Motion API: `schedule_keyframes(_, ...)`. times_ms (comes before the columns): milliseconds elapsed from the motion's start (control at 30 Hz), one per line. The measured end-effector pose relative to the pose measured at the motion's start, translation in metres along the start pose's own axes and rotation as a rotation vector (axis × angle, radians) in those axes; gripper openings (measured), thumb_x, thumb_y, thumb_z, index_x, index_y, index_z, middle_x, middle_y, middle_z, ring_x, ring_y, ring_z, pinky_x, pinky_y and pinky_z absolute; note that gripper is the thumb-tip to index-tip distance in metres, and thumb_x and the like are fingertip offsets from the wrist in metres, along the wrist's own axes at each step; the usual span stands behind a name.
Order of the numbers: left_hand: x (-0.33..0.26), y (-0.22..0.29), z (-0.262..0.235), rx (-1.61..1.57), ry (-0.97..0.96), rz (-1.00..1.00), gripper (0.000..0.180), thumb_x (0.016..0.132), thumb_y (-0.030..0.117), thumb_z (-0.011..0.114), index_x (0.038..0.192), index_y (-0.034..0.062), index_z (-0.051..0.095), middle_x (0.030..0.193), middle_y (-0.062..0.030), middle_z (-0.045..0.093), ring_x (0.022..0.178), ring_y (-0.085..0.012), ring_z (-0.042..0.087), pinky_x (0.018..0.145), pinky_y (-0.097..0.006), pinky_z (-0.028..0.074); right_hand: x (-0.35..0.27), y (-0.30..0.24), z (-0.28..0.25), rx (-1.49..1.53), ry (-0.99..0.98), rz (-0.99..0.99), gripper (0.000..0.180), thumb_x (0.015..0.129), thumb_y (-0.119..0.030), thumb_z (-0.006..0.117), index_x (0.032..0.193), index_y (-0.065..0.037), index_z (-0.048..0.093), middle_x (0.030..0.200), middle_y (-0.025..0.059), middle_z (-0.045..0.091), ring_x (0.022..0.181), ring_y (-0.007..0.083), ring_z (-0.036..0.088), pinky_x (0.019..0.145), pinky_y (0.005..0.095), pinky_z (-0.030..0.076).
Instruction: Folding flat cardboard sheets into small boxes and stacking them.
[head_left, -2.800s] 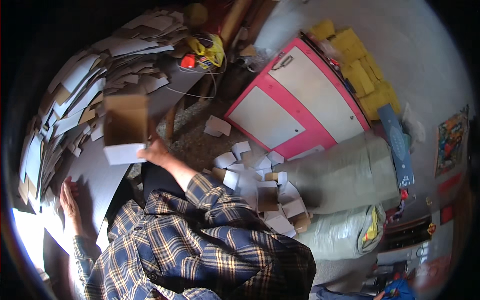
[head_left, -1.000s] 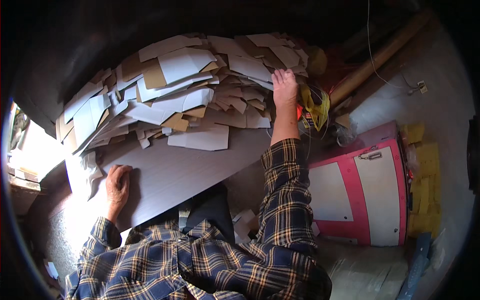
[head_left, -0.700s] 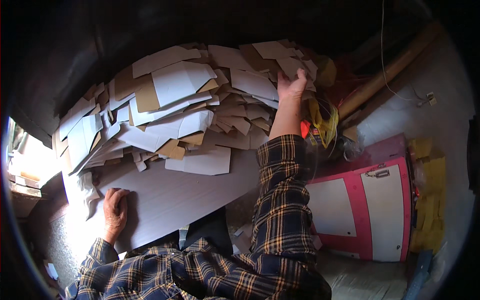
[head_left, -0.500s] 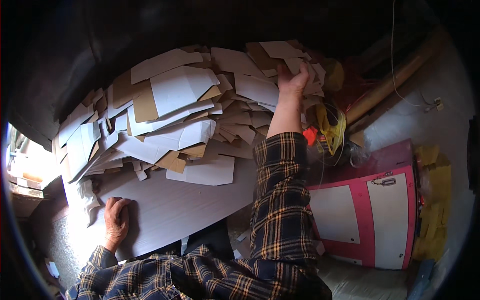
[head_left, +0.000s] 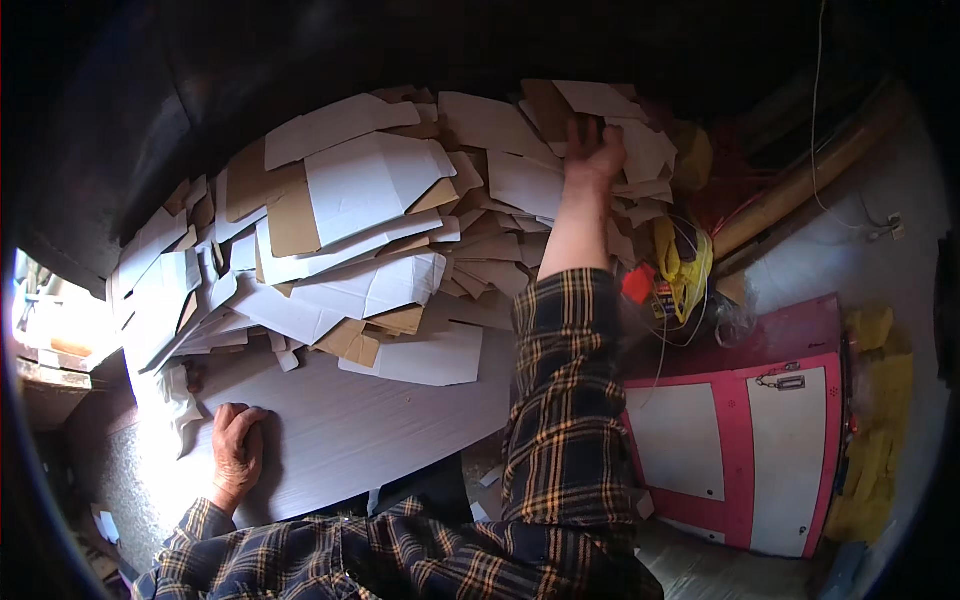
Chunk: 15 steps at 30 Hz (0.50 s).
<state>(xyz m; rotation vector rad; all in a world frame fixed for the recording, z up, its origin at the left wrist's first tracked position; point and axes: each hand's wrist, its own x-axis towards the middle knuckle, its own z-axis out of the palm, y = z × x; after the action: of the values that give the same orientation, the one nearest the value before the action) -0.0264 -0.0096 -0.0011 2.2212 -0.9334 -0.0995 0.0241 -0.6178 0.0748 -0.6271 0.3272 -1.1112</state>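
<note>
A big heap of flat cardboard box blanks (head_left: 370, 180), white on one face and brown on the other, covers the back of the grey table (head_left: 380, 425). My right hand (head_left: 595, 158) reaches to the heap's far right end. Its fingers are apart, resting against a white blank (head_left: 642, 150) and a brown one; no firm grip shows, and some fingertips are hard to see in the shade. Near the table's front left edge, my left hand (head_left: 236, 445) rests on the tabletop with curled fingers and nothing visible in it.
A pink and white cabinet (head_left: 740, 440) stands at the right. Between it and the heap sit a yellow plastic bag (head_left: 690, 270) and a red object (head_left: 637, 284). A wooden pole (head_left: 800, 215) leans at the back right. White crumpled plastic (head_left: 178, 405) hangs at the table's left.
The view has shifted slightly, so most things sit a little farther right or lower. My right hand stays at the heap's right end with its fingers posed differently. My left hand stays put.
</note>
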Motion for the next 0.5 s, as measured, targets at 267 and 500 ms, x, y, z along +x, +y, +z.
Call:
schedule_keyframes(267,-0.006,-0.006,0.002,-0.06,0.037,0.051,0.023,0.076,-0.01,0.053,0.095,0.0021,0.062,0.086,-0.0142,0.055,0.083,-0.0321,0.053,0.075,-0.039,0.043,-0.126,-0.06,0.026,-0.247,-0.183,-0.322,0.071,0.079,-0.017,0.053,0.146,-0.001,0.032,0.147,0.0124,0.034,0.134,0.0282,0.034,0.102,0.0463,0.033)
schedule_keyframes(500,-0.02,-0.018,0.004,-0.093,0.084,0.076,0.019,0.078,-0.003,0.054,0.094,0.0027,0.064,0.09,-0.0154,0.056,0.089,-0.035,0.055,0.077,-0.041,0.045,-0.271,-0.075,-0.014,-0.073,-0.275,-0.165,0.052,0.077,-0.014,0.062,0.123,0.01,0.055,0.099,0.0079,0.057,0.102,0.0241,0.056,0.094,0.0399,0.046)
